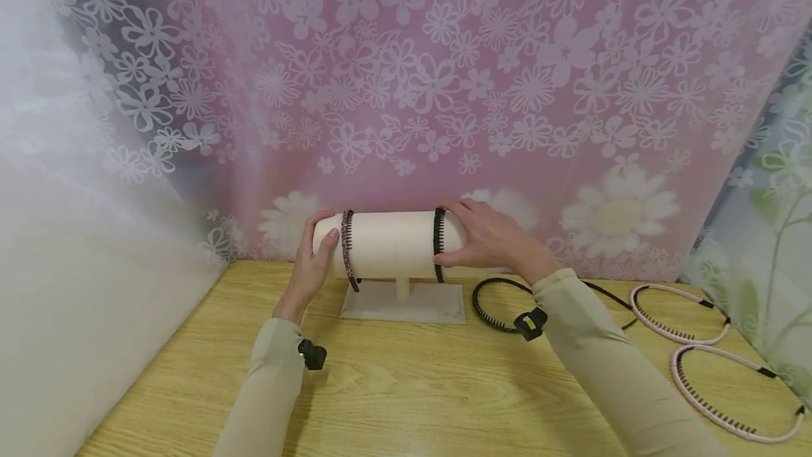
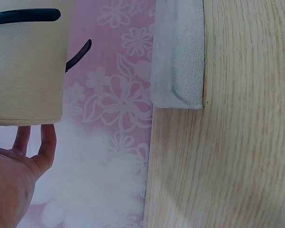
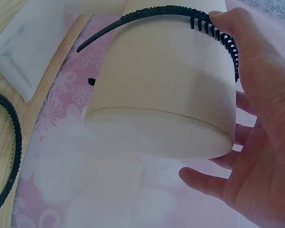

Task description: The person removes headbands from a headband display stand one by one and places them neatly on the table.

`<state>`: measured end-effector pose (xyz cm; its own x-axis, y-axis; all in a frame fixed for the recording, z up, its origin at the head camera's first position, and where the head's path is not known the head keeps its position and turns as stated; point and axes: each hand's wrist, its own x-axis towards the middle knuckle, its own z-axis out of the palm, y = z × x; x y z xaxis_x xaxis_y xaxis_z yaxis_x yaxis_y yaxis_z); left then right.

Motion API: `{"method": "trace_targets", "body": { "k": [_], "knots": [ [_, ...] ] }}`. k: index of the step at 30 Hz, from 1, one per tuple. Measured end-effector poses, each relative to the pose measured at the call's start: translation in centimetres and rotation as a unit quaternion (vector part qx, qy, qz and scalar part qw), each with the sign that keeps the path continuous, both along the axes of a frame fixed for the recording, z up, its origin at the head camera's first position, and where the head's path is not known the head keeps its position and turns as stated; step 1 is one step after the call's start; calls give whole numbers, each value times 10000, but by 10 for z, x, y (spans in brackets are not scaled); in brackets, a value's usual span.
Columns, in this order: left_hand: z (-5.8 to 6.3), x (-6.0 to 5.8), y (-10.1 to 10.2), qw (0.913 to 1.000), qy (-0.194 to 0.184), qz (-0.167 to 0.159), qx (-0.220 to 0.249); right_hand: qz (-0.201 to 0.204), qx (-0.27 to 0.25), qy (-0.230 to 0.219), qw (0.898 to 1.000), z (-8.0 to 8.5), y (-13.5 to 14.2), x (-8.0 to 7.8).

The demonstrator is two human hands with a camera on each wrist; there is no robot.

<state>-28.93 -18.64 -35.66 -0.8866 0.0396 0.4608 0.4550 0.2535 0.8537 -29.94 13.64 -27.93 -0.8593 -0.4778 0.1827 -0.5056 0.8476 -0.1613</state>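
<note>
A cream padded headband stand (image 1: 395, 240) lies crosswise on a short post above a flat pale base (image 1: 438, 304). Round its left part sits a sparkly pink headband (image 1: 346, 245) with dark teeth. My left hand (image 1: 309, 264) grips the left end of the roll, thumb in front beside that headband, fingers over the top. A black toothed headband (image 1: 438, 249) straddles the right part. Across it my right hand (image 1: 487, 235) spans, thumb on its front and fingertips at its top; the right wrist view shows the thumb (image 3: 222, 19) against the band, with other fingers behind the roll.
Right of the stand, a black headband (image 1: 485, 317) lies on the wooden table (image 1: 406, 386), partly behind my right forearm. Two pink headbands (image 1: 660, 330) lie farther right. Flowered pink cloth (image 1: 406, 90) hangs close behind the stand, with pale cloth at both sides.
</note>
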Motion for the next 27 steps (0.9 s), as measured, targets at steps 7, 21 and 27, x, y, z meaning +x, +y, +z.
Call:
{"method": "trace_targets", "body": {
  "k": [7,21,27],
  "knots": [
    [0,0,0,10000,76,45,-27,13,36,6,10000,0,4,1],
    [0,2,1,9999,97,33,-90,-29,40,-5,10000,-2,13,4],
    [0,0,0,9999,128,9,-72,-97,24,-66,9999,-1,16,4]
  ]
}}
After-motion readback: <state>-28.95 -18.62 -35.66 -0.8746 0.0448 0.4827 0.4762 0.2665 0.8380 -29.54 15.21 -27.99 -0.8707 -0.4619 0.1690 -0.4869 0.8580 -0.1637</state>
